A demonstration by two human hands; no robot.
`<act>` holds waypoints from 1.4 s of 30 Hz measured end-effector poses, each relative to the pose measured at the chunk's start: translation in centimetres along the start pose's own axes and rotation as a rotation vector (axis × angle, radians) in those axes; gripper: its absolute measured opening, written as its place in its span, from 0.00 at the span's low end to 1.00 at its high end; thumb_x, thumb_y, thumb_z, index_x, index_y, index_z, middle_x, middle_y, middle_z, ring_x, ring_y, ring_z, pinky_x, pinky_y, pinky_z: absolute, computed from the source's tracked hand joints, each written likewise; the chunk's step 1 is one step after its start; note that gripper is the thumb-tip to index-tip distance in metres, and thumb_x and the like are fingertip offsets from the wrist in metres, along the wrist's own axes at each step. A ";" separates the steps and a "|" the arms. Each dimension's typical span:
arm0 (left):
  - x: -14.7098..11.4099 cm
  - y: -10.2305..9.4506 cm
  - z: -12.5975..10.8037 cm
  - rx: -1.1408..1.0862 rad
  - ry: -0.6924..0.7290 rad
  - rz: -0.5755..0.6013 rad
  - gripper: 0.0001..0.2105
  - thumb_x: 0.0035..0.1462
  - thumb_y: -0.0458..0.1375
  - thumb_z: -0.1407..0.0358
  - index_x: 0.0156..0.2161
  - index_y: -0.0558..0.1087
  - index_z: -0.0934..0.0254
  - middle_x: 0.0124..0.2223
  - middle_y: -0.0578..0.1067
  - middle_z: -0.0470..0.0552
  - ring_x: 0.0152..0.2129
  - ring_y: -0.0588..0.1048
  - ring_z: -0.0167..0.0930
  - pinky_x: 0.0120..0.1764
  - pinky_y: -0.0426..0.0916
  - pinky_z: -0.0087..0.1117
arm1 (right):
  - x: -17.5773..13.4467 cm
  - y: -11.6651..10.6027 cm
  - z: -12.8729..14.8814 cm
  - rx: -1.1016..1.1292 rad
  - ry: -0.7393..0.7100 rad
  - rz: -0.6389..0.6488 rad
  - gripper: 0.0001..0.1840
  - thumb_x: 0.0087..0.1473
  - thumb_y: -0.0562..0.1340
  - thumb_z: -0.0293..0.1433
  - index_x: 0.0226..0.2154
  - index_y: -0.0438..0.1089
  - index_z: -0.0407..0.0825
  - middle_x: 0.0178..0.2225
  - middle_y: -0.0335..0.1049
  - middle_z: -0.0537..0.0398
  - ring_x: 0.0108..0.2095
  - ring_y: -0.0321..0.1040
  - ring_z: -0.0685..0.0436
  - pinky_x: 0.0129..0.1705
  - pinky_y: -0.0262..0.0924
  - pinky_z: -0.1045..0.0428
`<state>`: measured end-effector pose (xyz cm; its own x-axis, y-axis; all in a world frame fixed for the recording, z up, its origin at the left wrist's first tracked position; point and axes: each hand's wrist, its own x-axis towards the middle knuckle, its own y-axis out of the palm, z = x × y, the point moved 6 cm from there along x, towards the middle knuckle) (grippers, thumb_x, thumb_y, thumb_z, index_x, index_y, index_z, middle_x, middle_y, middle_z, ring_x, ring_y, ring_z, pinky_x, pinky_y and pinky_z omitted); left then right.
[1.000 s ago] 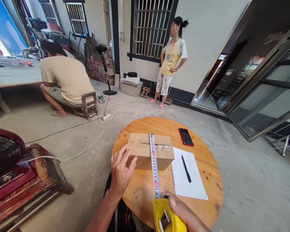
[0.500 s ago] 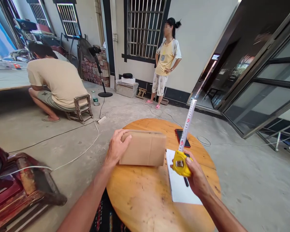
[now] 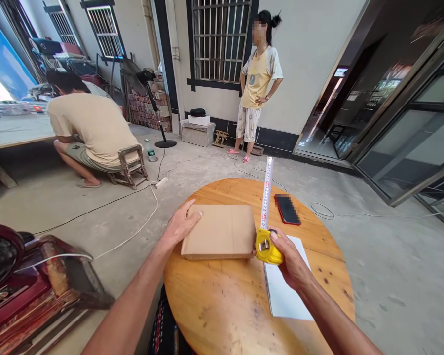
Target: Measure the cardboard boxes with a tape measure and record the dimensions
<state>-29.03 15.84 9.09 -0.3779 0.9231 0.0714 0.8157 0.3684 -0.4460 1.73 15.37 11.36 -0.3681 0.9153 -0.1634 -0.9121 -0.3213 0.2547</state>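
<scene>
A brown cardboard box rests on the round wooden table, its broad face upward. My left hand grips the box at its left end, thumb on the upper face and fingers over the far left corner. In my right hand is a yellow tape measure, wrapped by the fingers, just off the box's right end. Its white blade is pulled out and points away from me, above the table. White paper lies beneath the right hand and wrist.
A phone with a red edge lies at the table's far right. One person stands by the wall; another sits on a low chair at the left. A standing fan, cables on the floor and a dark red machine are around.
The box has tipped from showing its face toward me to lying flatter. My right hand has brought the tape measure leftward, close to the box. The pen on the paper is now hidden.
</scene>
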 end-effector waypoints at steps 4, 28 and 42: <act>-3.0 -0.1 1.2 -0.082 -0.049 -0.022 0.36 0.54 0.59 0.52 0.65 0.60 0.66 0.58 0.71 0.64 0.46 0.77 0.40 0.48 0.71 0.41 | -3.9 -0.4 0.5 -0.056 0.073 -0.030 0.26 0.49 0.67 0.49 0.46 0.67 0.51 0.32 0.74 0.55 0.31 0.73 0.43 0.34 0.63 0.50; -13.0 4.5 5.0 -0.506 0.006 -0.161 0.28 0.64 0.50 0.51 0.65 0.58 0.61 0.65 0.63 0.55 0.62 0.62 0.38 0.61 0.60 0.37 | -11.2 5.4 -5.7 -0.023 0.513 0.119 0.29 0.53 0.62 0.53 0.49 0.66 0.50 0.34 0.72 0.53 0.29 0.75 0.43 0.29 0.67 0.51; -13.0 4.5 4.7 -0.505 -0.022 -0.171 0.28 0.64 0.51 0.51 0.64 0.60 0.63 0.64 0.66 0.56 0.60 0.65 0.37 0.59 0.62 0.36 | -12.2 5.9 -6.5 0.063 0.602 0.074 0.31 0.48 0.65 0.55 0.46 0.65 0.52 0.33 0.71 0.55 0.29 0.77 0.41 0.21 0.62 0.56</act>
<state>-22.52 4.97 2.01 -0.5285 0.8447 0.0844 0.8489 0.5256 0.0558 -0.34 0.72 8.64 -0.4846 0.5872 -0.6483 -0.8743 -0.3475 0.3388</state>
